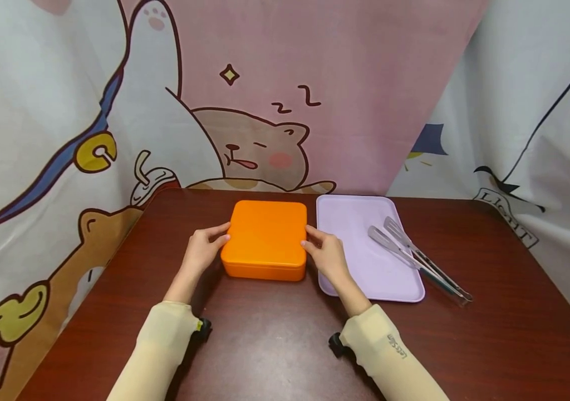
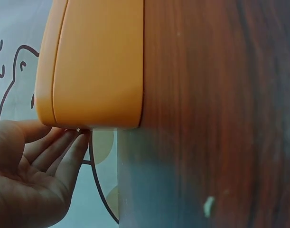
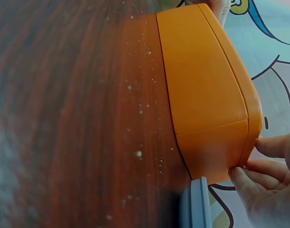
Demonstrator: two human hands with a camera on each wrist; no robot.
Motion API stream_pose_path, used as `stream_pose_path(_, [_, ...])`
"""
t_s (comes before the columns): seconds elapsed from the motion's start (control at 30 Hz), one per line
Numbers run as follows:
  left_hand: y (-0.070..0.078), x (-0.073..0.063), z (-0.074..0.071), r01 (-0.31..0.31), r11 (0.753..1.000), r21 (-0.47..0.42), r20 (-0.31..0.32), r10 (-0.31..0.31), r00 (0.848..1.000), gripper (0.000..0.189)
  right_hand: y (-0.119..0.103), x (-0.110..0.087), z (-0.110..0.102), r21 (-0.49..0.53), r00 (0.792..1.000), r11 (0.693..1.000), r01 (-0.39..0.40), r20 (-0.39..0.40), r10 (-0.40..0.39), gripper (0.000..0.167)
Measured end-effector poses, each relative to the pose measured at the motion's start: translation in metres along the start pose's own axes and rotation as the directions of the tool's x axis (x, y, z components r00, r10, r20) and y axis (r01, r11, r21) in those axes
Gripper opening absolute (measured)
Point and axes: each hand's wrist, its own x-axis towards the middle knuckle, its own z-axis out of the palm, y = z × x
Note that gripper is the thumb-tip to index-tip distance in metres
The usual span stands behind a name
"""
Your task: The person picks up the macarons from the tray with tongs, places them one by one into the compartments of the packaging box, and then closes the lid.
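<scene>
A closed orange lidded box (image 1: 268, 233) with rounded corners sits flat on the table, a seam running round it below the lid (image 3: 230, 61). At its left side my left hand (image 1: 202, 249) holds the edge with thumb and fingertips, close to the lid seam in the left wrist view. My right hand (image 1: 329, 253) grips the opposite side, its thumb at the lid and its fingers lower by the seam in the right wrist view. What is inside the box is hidden.
A lilac tray (image 1: 350, 267) lies close to the box's right. Metal tongs (image 1: 417, 259) rest across its right edge, handles reaching onto the dark wooden table (image 1: 265, 334). A cartoon-printed cloth (image 1: 365, 83) hangs behind the table.
</scene>
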Motion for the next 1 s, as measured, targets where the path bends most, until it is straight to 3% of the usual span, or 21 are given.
stream_pose_path(0.6, [-0.003,0.002,-0.002,-0.009,0.999,-0.032,-0.026,0.008,1.0,0.041,0.005,0.004,-0.001,0.163,0.999,0.987,-0.001,0.033,-0.005,0.045])
stream_pose_path(0.83, [0.008,0.006,-0.008,-0.025,0.997,-0.078,-0.03,0.023,0.999,0.041,0.004,0.009,-0.012,0.189,0.999,0.982,0.023,0.042,-0.032,0.045])
stream_pose_path(1.0, [0.02,0.011,-0.013,-0.066,0.997,-0.038,-0.054,0.063,0.997,0.04,0.001,0.014,-0.03,0.175,0.997,0.982,0.068,0.028,-0.074,0.044])
